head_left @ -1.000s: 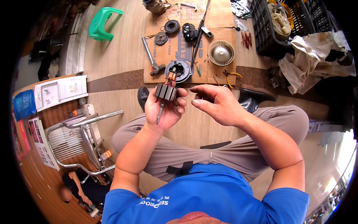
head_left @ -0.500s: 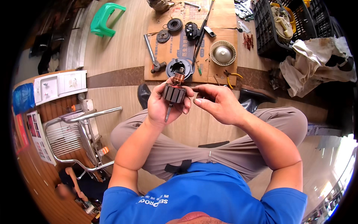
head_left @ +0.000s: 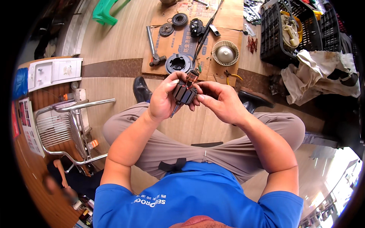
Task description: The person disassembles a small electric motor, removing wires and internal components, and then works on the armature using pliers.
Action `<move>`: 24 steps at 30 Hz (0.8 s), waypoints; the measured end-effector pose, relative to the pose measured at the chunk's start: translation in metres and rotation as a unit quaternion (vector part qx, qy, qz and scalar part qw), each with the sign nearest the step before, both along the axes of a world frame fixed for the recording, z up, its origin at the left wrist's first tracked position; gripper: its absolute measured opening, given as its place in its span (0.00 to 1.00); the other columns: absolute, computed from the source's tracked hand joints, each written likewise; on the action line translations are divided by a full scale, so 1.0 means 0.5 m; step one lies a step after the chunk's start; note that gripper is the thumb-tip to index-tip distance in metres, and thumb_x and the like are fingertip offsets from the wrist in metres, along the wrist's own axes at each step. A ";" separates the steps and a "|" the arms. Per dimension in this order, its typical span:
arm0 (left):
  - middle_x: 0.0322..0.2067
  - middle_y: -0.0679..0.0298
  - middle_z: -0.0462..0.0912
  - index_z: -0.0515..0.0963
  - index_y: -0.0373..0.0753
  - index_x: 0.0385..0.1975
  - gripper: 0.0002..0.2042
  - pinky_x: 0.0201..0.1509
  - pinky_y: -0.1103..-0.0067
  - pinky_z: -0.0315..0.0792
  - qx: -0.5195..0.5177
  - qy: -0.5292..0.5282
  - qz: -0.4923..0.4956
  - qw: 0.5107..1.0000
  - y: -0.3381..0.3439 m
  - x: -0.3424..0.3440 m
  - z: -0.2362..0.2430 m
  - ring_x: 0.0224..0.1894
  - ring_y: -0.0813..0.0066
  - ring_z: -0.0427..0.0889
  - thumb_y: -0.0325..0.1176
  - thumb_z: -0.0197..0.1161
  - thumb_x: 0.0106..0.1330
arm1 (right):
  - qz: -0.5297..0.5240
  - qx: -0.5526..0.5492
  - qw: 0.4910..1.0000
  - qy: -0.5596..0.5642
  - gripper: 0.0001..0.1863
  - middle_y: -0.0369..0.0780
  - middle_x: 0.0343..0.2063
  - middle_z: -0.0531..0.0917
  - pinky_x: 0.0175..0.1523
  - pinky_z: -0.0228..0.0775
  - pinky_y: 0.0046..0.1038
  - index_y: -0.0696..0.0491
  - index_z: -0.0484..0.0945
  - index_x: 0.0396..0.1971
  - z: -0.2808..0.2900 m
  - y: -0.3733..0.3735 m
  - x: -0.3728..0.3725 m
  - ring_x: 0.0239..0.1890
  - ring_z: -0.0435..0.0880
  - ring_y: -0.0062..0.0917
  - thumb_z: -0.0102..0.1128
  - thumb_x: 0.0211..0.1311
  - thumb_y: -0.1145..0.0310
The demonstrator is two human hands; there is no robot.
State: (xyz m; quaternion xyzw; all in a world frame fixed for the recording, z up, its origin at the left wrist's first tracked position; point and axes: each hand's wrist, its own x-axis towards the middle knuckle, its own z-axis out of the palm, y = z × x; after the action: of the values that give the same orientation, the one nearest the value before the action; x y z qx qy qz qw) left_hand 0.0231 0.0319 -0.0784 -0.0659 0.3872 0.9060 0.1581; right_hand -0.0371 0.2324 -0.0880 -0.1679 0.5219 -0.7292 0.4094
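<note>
- Left hand (head_left: 164, 99): closed around the dark laminated body of a motor armature (head_left: 185, 91), held above the knees; the shaft points down past the palm.
- Right hand (head_left: 221, 102): fingertips pinched narrow on the armature's right side, just below the copper commutator end.
- Change noted: a second ago the right hand stood apart from the piece, fingers loose; it has since closed in and both hands now share the grip. Judgement: the piece is steadied for close inspection or fine work.
- Floor beyond: cardboard sheet (head_left: 228, 15) carrying a round black housing (head_left: 178, 63), a hammer (head_left: 154, 47) and a cream fan wheel (head_left: 225, 53), all well apart from the hands.
- Far right: black crate (head_left: 273, 34) beside crumpled cloth (head_left: 319, 74).
</note>
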 end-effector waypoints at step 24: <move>0.36 0.52 0.84 0.76 0.35 0.44 0.29 0.41 0.66 0.82 -0.006 -0.221 0.097 0.970 -0.006 0.015 -0.023 0.37 0.59 0.86 0.59 0.42 0.74 | -0.065 0.140 0.975 0.159 0.19 0.42 0.29 0.84 0.37 0.74 0.25 0.61 0.77 0.51 -0.028 -0.010 0.002 0.29 0.80 0.20 0.62 0.61 0.68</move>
State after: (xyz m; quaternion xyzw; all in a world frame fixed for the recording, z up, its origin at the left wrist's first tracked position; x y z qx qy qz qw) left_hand 0.0307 0.0287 -0.0899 -0.3029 0.3399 0.8776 0.1503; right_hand -0.0364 0.2274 -0.1021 -0.1882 0.6874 -0.6377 0.2922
